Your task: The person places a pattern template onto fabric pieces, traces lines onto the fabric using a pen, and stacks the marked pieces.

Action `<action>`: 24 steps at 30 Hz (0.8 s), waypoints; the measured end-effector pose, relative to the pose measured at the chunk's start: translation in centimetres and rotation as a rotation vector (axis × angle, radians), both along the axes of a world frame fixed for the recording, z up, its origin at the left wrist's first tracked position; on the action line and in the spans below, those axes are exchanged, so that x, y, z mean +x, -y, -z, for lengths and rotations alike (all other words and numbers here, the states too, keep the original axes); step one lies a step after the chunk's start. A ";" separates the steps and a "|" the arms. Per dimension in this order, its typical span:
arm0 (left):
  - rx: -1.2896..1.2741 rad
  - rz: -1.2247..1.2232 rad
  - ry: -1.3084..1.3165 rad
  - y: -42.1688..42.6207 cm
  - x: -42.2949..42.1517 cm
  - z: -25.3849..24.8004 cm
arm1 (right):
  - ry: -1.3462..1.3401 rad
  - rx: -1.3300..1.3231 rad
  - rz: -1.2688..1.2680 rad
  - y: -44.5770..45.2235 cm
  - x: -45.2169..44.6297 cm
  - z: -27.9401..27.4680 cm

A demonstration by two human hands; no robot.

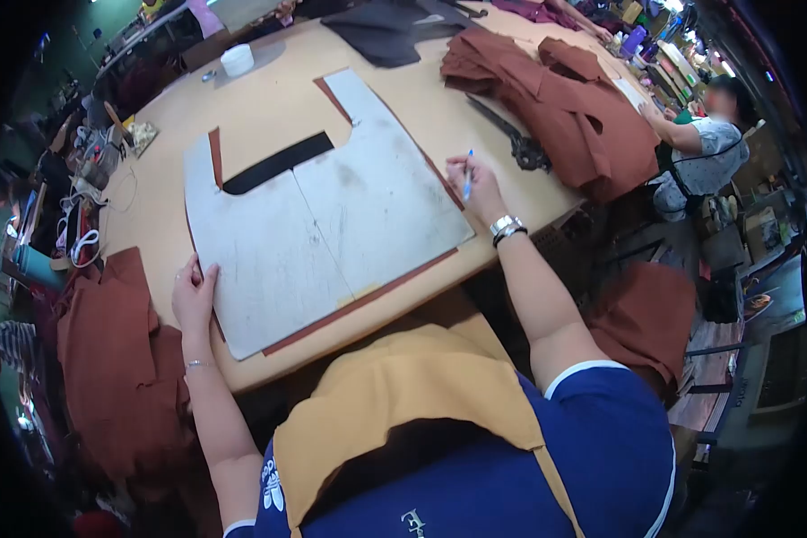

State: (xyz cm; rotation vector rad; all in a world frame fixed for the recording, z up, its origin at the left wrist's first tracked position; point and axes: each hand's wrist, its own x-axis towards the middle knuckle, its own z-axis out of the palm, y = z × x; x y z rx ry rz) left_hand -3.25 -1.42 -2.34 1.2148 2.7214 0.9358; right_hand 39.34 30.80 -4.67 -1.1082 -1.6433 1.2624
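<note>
A large grey-white pattern template [314, 224] with a deep cut-out at its far side lies flat on the table. Reddish-brown material [359, 308] shows beneath it along several edges, and a black strip [278, 164] is visible inside the cut-out. My left hand [194, 294] grips the template's left edge, thumb on top and fingers along the side. Just off the template's right edge, my right hand [477, 188] holds a blue and white pen [468, 175] upright between closed fingers. Large dark scissors [511, 134] rest on the table beyond that hand.
Reddish-brown pieces [556, 108] are heaped at the table's right, others [121, 359] hang at the left. Dark cloth [390, 31] and a white tub [237, 60] lie at the far side. Another person [704, 148] works at the right edge of the table [152, 206].
</note>
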 end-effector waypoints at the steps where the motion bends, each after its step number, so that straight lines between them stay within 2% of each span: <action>1: 0.004 -0.009 0.012 -0.1 0.0 -0.1 | -0.057 -0.070 -0.010 0.1 0.4 -1.3; 2: 0.011 -0.016 0.022 -0.3 0.1 0.0 | -0.115 -0.137 -0.017 0.1 0.6 -1.9; 5: 0.047 -0.027 0.080 -0.3 -0.4 0.7 | -0.033 0.044 -0.061 0.1 0.3 -1.7; 6: 0.077 -0.020 0.087 -0.2 -1.1 1.5 | 0.021 0.001 -0.053 0.3 0.4 -1.9; 9: 0.053 -0.008 -0.023 -0.1 -0.8 1.3 | 0.114 0.054 -0.056 0.7 0.2 -2.0; 11: 0.016 -0.028 0.008 -0.1 -1.5 1.7 | 0.260 0.213 -0.037 0.8 0.2 -2.0; 15: 0.008 -0.036 -0.029 0.0 -0.2 0.3 | 0.288 0.217 -0.061 1.2 -0.4 -2.4; 17: 0.004 -0.063 -0.025 -0.1 0.2 0.0 | 0.149 0.158 -0.109 0.4 -0.2 -1.3; 24: -0.005 -0.080 -0.008 0.1 0.8 -0.4 | 0.143 0.191 -0.113 -0.1 0.0 -0.9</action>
